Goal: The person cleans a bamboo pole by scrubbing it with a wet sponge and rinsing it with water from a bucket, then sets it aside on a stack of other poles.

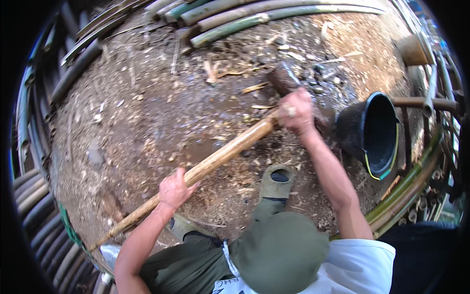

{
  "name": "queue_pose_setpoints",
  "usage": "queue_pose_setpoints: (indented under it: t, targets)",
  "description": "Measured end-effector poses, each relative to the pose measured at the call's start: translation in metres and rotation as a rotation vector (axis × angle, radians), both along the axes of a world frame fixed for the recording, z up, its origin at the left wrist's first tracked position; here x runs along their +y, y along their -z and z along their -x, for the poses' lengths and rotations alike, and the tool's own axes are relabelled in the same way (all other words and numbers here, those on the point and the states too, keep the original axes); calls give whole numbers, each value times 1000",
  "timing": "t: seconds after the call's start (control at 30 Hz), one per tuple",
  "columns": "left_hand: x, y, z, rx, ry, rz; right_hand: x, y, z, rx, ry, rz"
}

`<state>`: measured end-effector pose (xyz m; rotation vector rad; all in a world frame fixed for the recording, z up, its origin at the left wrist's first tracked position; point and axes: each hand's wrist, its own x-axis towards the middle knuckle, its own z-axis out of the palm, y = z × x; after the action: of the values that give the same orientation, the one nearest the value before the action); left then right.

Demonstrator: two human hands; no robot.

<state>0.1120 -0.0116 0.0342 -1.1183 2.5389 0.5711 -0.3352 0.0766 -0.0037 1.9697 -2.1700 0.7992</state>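
A large long-handled mallet slants across the ground in front of me. Its dark brown, wet-looking head (283, 81) lies at the upper right, partly hidden by my right hand. My right hand (297, 111) is closed round the thick end of the pale wooden handle (230, 152), right by the head. Farther down the shaft, my left hand (176, 188) wraps over it, thumb along the wood. The thin end of the handle reaches past my left forearm. Wet soil and small stones lie around the head. Slight blur covers the right hand.
A black bucket (346, 128) lies tipped on its side, right of the mallet head. Bamboo poles (274, 17) are piled at the far side, with more stacked left and right. My sandalled feet (276, 183) stand near the handle. Wood chips litter the dirt floor (142, 127).
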Motion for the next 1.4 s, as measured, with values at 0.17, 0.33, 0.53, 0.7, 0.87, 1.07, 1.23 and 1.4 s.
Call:
queue_pose_setpoints:
  t: [0.17,0.33,0.53,0.7,0.87,1.07,1.23,1.4]
  targets:
    - [-46,-31,-19,8,80,-413,34,7,170,248,248,-233]
    - [-83,-76,-183,-472,25,-399,160,-112,307,965,472,-539]
    - [-66,-47,-278,-559,-96,-277,279,-149,274,209,1082,-573]
    - [-66,-47,-285,-219,-330,-391,284,-155,140,122,839,-424]
    - [-153,-142,-236,-140,-212,-188,249,-214,22,-197,835,-331]
    - [-260,-292,-125,87,-79,309,221,-277,-94,-422,888,-213]
    - [-291,-402,3,410,251,566,263,-353,-185,-339,1013,-79]
    - [-255,-462,105,353,360,329,310,-411,-295,-351,1260,78]
